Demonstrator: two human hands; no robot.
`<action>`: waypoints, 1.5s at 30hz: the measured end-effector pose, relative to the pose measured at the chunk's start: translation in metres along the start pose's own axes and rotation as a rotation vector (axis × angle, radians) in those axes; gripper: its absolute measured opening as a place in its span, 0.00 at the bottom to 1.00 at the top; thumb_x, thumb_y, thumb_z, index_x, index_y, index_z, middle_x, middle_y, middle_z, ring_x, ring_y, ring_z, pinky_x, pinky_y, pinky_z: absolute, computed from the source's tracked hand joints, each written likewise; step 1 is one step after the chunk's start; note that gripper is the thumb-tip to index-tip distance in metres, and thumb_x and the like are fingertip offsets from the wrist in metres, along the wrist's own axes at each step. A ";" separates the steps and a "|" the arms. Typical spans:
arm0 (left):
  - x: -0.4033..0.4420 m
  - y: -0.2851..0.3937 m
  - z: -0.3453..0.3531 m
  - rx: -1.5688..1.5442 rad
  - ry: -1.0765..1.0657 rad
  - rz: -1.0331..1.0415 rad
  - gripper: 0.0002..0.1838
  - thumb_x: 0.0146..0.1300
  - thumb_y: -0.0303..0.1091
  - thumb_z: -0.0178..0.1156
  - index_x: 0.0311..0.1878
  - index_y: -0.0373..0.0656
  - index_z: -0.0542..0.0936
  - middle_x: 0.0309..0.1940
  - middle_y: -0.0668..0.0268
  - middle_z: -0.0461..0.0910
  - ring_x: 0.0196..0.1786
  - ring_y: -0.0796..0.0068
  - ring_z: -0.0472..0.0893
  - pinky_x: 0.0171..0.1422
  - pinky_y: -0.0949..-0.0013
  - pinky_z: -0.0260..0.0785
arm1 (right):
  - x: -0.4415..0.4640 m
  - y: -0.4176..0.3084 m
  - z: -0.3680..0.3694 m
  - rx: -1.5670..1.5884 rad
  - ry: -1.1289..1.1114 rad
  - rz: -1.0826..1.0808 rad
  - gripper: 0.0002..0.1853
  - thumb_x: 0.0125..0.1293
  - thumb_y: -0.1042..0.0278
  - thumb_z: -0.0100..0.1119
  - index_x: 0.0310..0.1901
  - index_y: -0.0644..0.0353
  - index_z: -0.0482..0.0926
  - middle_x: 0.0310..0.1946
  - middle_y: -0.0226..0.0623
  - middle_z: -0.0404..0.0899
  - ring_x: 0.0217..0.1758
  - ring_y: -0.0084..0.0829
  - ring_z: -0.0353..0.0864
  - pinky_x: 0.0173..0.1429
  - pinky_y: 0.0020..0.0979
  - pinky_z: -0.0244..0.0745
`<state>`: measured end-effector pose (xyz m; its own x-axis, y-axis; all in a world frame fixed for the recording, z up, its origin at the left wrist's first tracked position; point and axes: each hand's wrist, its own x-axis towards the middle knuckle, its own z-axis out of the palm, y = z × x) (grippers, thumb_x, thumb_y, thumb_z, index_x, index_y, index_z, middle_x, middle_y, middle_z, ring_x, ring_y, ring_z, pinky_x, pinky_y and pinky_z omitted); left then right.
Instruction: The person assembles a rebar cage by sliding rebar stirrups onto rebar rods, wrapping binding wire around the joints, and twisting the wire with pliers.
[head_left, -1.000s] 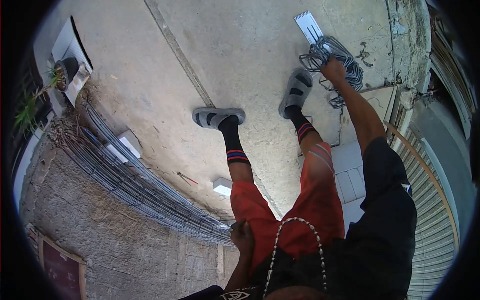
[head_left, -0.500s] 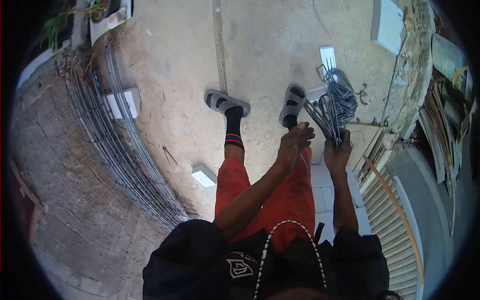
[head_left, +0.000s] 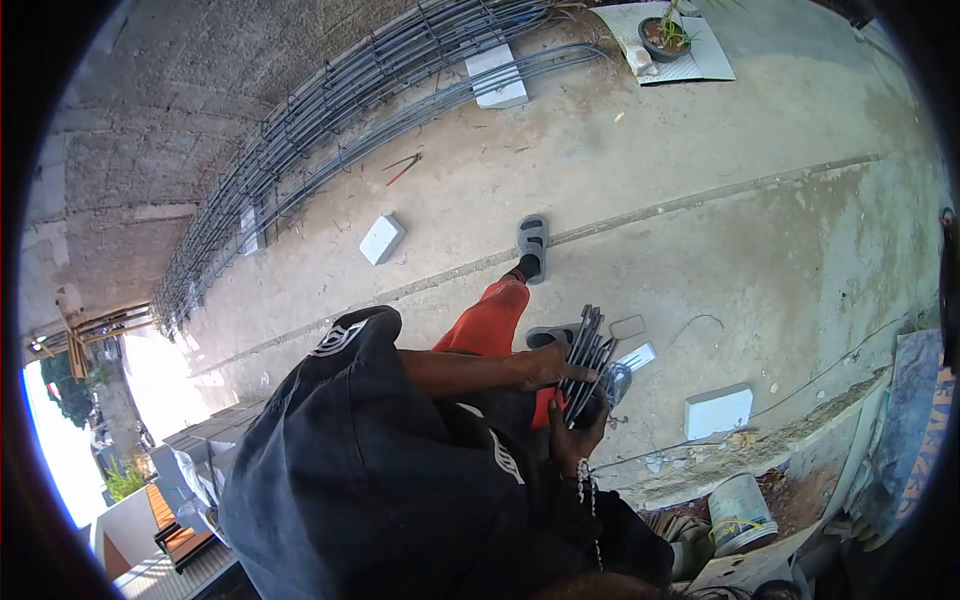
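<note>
The concrete floor (head_left: 680,260) spreads across most of your view, with your dark shirt (head_left: 370,470) filling much of the lower left. A long, curving stack of metal rods (head_left: 370,75) runs along the floor's upper-left side, parts of it lying over pale blocks (head_left: 497,77). Your red shorts (head_left: 490,320) show beyond the shirt, and one grey sandal (head_left: 533,237) stands on the floor past them. Over at the lower right, a white bucket (head_left: 740,510) leans among debris beside the rough edge of the floor.

A separate white block (head_left: 718,412) lies near that edge, to the right of your hands and well apart from them. At the top, a potted plant (head_left: 663,38) sits on a pale sheet.

The bundle of dark bent rods (head_left: 588,335) is between your hands, held tilted, its upper ends sticking out past your fingers. Your left hand (head_left: 548,368) is closed over its side, the fingers lying across the rods. Your right hand (head_left: 583,425) grips it around the lower part, with the palm mostly hidden.

Just beyond the bundle, a pale slotted strip (head_left: 637,357) lies by a small tangle of bent wire (head_left: 618,383). One thin wire loop (head_left: 630,317) lies near the bundle's upper ends. Farther off, you have a red-handled tool (head_left: 404,169) on the floor.
</note>
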<state>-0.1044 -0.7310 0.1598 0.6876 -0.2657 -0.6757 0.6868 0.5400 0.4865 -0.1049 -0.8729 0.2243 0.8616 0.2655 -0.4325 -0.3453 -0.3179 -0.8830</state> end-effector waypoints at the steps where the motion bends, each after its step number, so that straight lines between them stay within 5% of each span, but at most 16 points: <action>1: -0.013 0.007 0.000 0.028 -0.003 0.100 0.20 0.58 0.38 0.65 0.50 0.39 0.74 0.40 0.65 0.79 0.40 0.76 0.79 0.46 0.73 0.72 | -0.001 -0.015 -0.001 0.030 -0.075 -0.038 0.34 0.50 0.80 0.65 0.60 0.65 0.62 0.53 0.46 0.74 0.55 0.35 0.76 0.58 0.32 0.70; 3: -0.040 0.028 0.001 0.032 -0.028 0.314 0.17 0.59 0.35 0.64 0.50 0.39 0.76 0.38 0.69 0.79 0.37 0.80 0.78 0.41 0.75 0.72 | 0.004 -0.034 0.002 0.064 -0.190 -0.134 0.34 0.54 0.79 0.62 0.63 0.68 0.60 0.57 0.47 0.71 0.58 0.33 0.73 0.60 0.31 0.68; 6: -0.084 0.080 -0.002 -0.148 -0.051 0.202 0.20 0.60 0.35 0.63 0.54 0.39 0.75 0.41 0.69 0.79 0.39 0.81 0.78 0.43 0.75 0.71 | 0.026 -0.046 0.017 -0.198 -0.270 -0.293 0.30 0.58 0.77 0.60 0.62 0.69 0.63 0.57 0.46 0.71 0.58 0.32 0.73 0.60 0.31 0.68; 11: -0.105 0.114 -0.047 -0.048 0.027 0.513 0.24 0.61 0.38 0.63 0.58 0.38 0.73 0.49 0.65 0.79 0.42 0.80 0.78 0.43 0.74 0.71 | 0.056 -0.142 0.065 0.072 -0.547 0.013 0.25 0.62 0.77 0.55 0.61 0.70 0.64 0.55 0.46 0.73 0.57 0.31 0.74 0.59 0.30 0.69; 14: -0.119 0.141 -0.076 -0.296 -0.014 0.599 0.24 0.62 0.39 0.61 0.59 0.38 0.71 0.50 0.63 0.79 0.43 0.78 0.79 0.45 0.73 0.73 | 0.078 -0.169 0.106 0.049 -0.617 0.069 0.23 0.62 0.78 0.55 0.59 0.71 0.67 0.51 0.46 0.76 0.53 0.30 0.76 0.57 0.30 0.71; 17: -0.128 0.164 -0.112 -0.519 -0.099 0.566 0.26 0.65 0.36 0.56 0.63 0.38 0.64 0.56 0.57 0.74 0.45 0.72 0.80 0.50 0.68 0.75 | 0.105 -0.184 0.150 0.049 -0.643 0.108 0.19 0.61 0.79 0.56 0.55 0.72 0.71 0.46 0.45 0.79 0.49 0.30 0.79 0.54 0.29 0.72; 26: -0.145 0.219 -0.198 -0.745 0.107 0.531 0.17 0.63 0.34 0.56 0.54 0.38 0.71 0.42 0.57 0.79 0.43 0.65 0.82 0.48 0.62 0.78 | 0.146 -0.207 0.252 -0.084 -0.545 -0.105 0.15 0.66 0.73 0.52 0.51 0.76 0.73 0.36 0.44 0.81 0.39 0.27 0.80 0.46 0.28 0.77; 30: -0.143 0.217 -0.217 -0.842 0.070 0.412 0.14 0.63 0.32 0.55 0.50 0.38 0.74 0.41 0.58 0.80 0.41 0.66 0.82 0.48 0.62 0.76 | 0.156 -0.221 0.264 -0.113 -0.634 0.049 0.12 0.66 0.69 0.53 0.46 0.70 0.76 0.33 0.37 0.81 0.33 0.21 0.77 0.37 0.25 0.73; 33: -0.118 0.192 -0.237 -0.875 0.071 0.312 0.13 0.63 0.33 0.55 0.48 0.38 0.76 0.39 0.60 0.81 0.39 0.67 0.82 0.48 0.62 0.75 | 0.180 -0.183 0.267 -0.527 -0.704 -0.254 0.12 0.64 0.66 0.56 0.40 0.68 0.78 0.28 0.35 0.80 0.29 0.20 0.76 0.34 0.24 0.71; 36: -0.104 0.194 -0.259 -0.987 0.030 0.215 0.14 0.63 0.38 0.55 0.46 0.39 0.77 0.37 0.62 0.81 0.39 0.68 0.81 0.48 0.62 0.73 | 0.220 -0.189 0.287 -0.661 -0.660 -0.152 0.12 0.61 0.65 0.59 0.36 0.68 0.79 0.24 0.38 0.80 0.26 0.22 0.77 0.32 0.25 0.71; 45: -0.065 0.308 -0.316 -0.990 0.220 0.433 0.13 0.66 0.42 0.54 0.44 0.42 0.76 0.34 0.66 0.80 0.36 0.71 0.80 0.45 0.64 0.74 | 0.327 -0.252 0.363 -0.761 -0.814 -0.697 0.11 0.54 0.69 0.64 0.39 0.62 0.79 0.30 0.45 0.79 0.29 0.39 0.81 0.32 0.31 0.74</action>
<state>-0.0120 -0.2948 0.1784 0.7003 0.1953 -0.6867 -0.1622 0.9802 0.1133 0.1287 -0.3760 0.2396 0.2104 0.9657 -0.1520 0.6033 -0.2506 -0.7571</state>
